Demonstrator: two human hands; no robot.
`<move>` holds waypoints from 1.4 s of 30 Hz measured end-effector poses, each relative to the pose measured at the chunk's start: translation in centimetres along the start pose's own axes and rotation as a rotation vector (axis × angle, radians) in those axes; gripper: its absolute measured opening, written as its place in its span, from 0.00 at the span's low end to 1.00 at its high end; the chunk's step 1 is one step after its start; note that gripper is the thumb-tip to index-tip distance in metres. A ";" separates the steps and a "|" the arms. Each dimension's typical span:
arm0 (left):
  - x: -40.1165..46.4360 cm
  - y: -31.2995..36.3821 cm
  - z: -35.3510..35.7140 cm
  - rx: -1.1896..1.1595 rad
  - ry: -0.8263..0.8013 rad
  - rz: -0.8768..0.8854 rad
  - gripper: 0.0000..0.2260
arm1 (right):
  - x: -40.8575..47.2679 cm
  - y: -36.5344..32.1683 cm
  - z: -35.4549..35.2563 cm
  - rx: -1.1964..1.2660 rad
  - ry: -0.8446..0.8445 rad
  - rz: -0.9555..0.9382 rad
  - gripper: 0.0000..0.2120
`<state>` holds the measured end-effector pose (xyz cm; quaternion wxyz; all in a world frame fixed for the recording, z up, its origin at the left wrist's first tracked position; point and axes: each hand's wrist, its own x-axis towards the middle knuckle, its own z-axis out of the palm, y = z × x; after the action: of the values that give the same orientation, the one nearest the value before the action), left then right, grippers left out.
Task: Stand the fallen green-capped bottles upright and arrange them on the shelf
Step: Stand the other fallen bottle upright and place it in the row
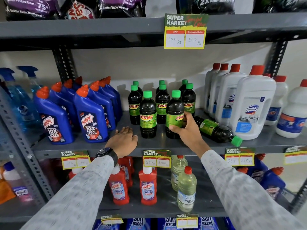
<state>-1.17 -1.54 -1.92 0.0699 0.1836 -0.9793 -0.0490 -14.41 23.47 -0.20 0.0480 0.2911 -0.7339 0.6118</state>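
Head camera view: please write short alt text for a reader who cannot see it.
The right hand has its grip on an upright green-capped bottle at the shelf front. One more bottle lies fallen beside it. The left hand rests flat and open on the shelf.

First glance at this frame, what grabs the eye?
The right hand wraps an upright green-capped bottle at the front of the middle shelf, amid a cluster of upright ones. Just right of it, one bottle still lies on its side, cap toward the shelf edge, against the white Domex jugs. The left hand rests flat and empty by the blue Harpic bottles.
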 end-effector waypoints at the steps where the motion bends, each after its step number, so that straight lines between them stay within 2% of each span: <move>1: 0.0 0.0 0.0 0.000 -0.001 0.000 0.30 | 0.0 -0.1 0.1 -0.018 0.021 -0.017 0.34; 5: 0.0 0.0 -0.1 0.006 -0.006 -0.001 0.30 | -0.2 -0.3 0.5 -0.076 0.061 -0.070 0.36; 11: 0.0 0.0 0.0 -0.003 0.000 0.003 0.31 | 0.1 0.2 0.1 -0.012 0.000 -0.003 0.32; 16: 0.0 0.0 0.0 0.000 0.000 -0.005 0.30 | -0.1 0.1 0.5 -0.110 0.064 -0.018 0.35; 21: 0.0 0.1 0.0 0.001 -0.002 -0.005 0.30 | -0.7 -0.4 0.3 -0.104 0.077 -0.055 0.32; 24: -0.1 0.1 -0.2 0.002 -0.014 -0.004 0.30 | -1.8 -1.0 -0.4 -0.118 0.155 -0.130 0.30; 27: -0.2 0.2 -0.4 0.014 -0.023 0.003 0.30 | -3.2 -1.7 -2.1 -0.242 0.200 -0.204 0.26; 30: -0.4 0.3 -0.5 0.036 -0.033 -0.004 0.30 | -4.6 -2.3 -4.9 -0.494 0.239 -0.325 0.21; 33: -0.4 0.6 -0.7 0.056 -0.039 -0.005 0.29 | -6.0 -2.5 -7.8 -0.767 0.362 -0.408 0.18; 36: -0.7 0.9 -0.9 0.046 -0.042 -0.007 0.29 | -7.3 -1.9 -10.3 -0.954 0.464 -0.258 0.18; 39: -1.0 1.1 -1.2 0.046 -0.040 -0.009 0.28 | -8.1 -0.6 -11.7 -0.999 0.435 -0.016 0.21; 42: -1.1 1.1 -1.2 0.051 -0.040 -0.003 0.28 | -8.0 1.0 -12.4 -0.809 0.345 0.073 0.20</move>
<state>-0.39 -0.18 -0.68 0.0455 0.1860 -0.9811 -0.0277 -11.81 37.95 -1.46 0.2584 0.1163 -0.9055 0.3160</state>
